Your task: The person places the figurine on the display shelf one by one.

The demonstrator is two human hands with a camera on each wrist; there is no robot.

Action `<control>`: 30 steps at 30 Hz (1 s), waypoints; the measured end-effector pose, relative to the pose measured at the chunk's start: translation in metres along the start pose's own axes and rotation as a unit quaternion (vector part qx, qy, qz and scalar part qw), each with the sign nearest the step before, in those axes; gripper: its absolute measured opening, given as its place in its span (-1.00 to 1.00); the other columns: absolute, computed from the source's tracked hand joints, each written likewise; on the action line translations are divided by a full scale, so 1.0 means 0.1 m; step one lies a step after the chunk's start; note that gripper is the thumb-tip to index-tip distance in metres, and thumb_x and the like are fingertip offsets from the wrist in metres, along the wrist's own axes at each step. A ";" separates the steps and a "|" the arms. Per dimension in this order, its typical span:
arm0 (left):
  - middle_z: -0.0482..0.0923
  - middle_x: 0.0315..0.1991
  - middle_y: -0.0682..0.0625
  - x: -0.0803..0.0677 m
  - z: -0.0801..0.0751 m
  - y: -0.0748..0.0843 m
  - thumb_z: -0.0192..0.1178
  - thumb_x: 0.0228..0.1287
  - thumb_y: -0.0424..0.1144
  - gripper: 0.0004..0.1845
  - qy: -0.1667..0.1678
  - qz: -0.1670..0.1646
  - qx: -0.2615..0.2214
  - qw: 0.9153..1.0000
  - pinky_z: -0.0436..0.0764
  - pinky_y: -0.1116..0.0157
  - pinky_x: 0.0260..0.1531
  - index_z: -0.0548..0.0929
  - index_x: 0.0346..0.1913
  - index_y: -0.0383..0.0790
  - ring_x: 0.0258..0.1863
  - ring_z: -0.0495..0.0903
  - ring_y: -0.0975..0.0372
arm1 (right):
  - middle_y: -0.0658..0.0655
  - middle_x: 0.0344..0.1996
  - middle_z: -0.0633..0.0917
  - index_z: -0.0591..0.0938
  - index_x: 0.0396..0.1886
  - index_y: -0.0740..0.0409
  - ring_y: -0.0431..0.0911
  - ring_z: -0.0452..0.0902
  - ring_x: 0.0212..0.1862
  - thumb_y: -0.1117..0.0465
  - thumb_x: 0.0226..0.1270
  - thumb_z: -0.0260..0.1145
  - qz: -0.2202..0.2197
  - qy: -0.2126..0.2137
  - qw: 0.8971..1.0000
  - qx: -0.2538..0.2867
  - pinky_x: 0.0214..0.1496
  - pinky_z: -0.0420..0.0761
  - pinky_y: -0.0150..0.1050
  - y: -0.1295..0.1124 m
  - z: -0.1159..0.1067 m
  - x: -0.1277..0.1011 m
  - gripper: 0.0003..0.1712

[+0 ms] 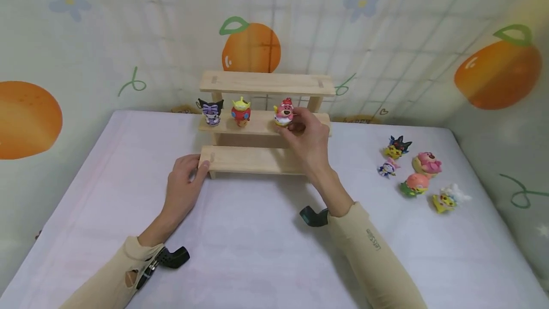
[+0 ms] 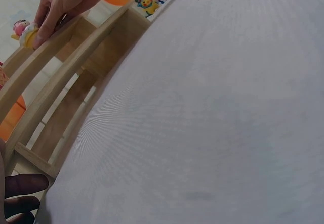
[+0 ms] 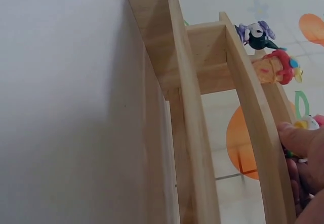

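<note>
A three-tier wooden display stand (image 1: 253,160) stands on the white table. My right hand (image 1: 310,139) pinches a pink bear figurine (image 1: 284,112) with a red top and white-and-yellow base, at the right part of the middle tier. In the right wrist view, the thumb (image 3: 298,139) lies close to that tier's edge and hides much of the figurine. My left hand (image 1: 184,185) grips the left end of the bottom tier, thumb over its front corner. Left of the bear, a black-eared purple figurine (image 1: 212,112) and a green-headed alien figurine in red (image 1: 241,112) stand upright.
Several figurines lie at the right of the table, among them a black-and-yellow one (image 1: 396,147), a pink bear in a ring (image 1: 427,164) and a white-topped yellow one (image 1: 448,199). Behind the stand hangs a curtain (image 1: 180,37) printed with oranges.
</note>
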State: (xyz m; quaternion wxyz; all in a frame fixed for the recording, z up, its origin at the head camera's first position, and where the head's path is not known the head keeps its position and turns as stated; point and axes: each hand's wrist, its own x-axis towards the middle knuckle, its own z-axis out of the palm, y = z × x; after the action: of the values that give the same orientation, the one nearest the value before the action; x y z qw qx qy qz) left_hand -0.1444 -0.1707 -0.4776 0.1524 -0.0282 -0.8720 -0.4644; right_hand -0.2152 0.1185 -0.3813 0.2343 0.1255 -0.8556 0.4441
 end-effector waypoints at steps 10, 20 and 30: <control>0.66 0.23 -0.14 0.01 0.02 0.00 0.14 0.61 -0.03 -0.59 -0.008 0.002 -0.006 1.000 0.38 -0.05 0.43 0.79 -0.05 -0.35 0.38 0.46 0.03 | 0.24 -0.25 0.83 0.69 0.07 0.29 0.05 0.73 -0.26 0.28 0.18 0.65 -0.001 -0.001 1.000 -0.014 -0.16 0.72 -0.16 -0.02 0.02 0.02 -0.52; 0.65 0.23 -0.14 -0.02 0.00 -0.01 0.11 0.62 -0.02 -0.57 -0.012 -0.005 0.001 1.000 0.36 -0.07 0.44 0.78 -0.07 -0.36 0.39 0.45 0.03 | 0.24 -0.22 0.83 0.67 0.08 0.29 0.05 0.75 -0.23 0.27 0.20 0.64 -0.009 -0.005 1.000 -0.017 -0.14 0.73 -0.13 0.00 0.06 -0.01 -0.51; 0.65 0.25 -0.14 -0.01 0.01 -0.01 0.11 0.63 0.01 -0.55 -0.011 -0.006 0.009 1.000 0.37 -0.09 0.44 0.78 0.00 -0.36 0.40 0.44 0.02 | 0.24 -0.19 0.84 0.65 0.12 0.30 0.03 0.76 -0.21 0.25 0.17 0.66 -0.005 -0.014 1.000 0.003 -0.03 0.78 -0.10 0.01 0.01 -0.03 -0.44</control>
State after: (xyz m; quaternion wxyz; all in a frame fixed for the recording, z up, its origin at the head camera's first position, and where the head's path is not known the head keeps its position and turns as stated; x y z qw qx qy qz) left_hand -0.1441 -0.1708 -0.4790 0.1406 -0.0265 -0.8777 -0.4574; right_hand -0.2136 0.1187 -0.3837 0.2243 0.1366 -0.8570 0.4434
